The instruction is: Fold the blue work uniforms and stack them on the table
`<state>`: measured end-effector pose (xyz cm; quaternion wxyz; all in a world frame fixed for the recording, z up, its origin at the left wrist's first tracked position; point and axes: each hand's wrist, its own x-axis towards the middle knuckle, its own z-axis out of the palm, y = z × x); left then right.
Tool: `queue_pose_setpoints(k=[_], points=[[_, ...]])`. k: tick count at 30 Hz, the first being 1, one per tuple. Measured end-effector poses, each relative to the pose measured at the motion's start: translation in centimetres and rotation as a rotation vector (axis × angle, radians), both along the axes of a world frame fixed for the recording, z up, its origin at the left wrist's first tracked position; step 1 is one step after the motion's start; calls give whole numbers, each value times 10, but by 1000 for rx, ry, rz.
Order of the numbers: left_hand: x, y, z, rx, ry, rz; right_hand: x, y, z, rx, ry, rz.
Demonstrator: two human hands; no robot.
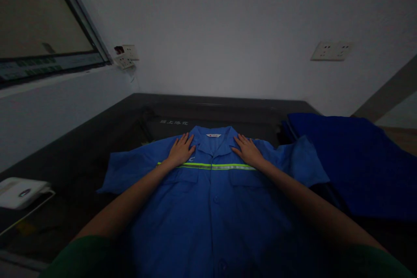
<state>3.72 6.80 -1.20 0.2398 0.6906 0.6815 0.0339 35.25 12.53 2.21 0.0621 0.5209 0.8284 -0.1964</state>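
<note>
Two hands (181, 150) (249, 152), flat on one shirt (205, 186)

And I see the left hand (181, 150) and right hand (249, 151) flat on the blue shirt (195, 208), flanking its collar (204, 145)! Darker blue cloth (358, 160) lies beside one sleeve (308, 163).

Blue short-sleeved work shirt (195, 208), spread front up. Open collar (198, 141) with white label (213, 135) between left hand (181, 151) and right hand (249, 152). Sleeves (130, 169) splayed outward past hands. Yellow-grey stripe (199, 166) across chest; flap pockets (182, 176) nearer than hands.
</note>
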Motion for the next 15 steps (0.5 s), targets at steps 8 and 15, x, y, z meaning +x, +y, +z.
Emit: queue_pose_setpoints(k=[8,15], points=[[-1,21,2,-83,133,-53,-7,23,-3,-32,-70,-25],[1,51,-7,-135,89,-27,-9,52,-19,-42,-123,-60]])
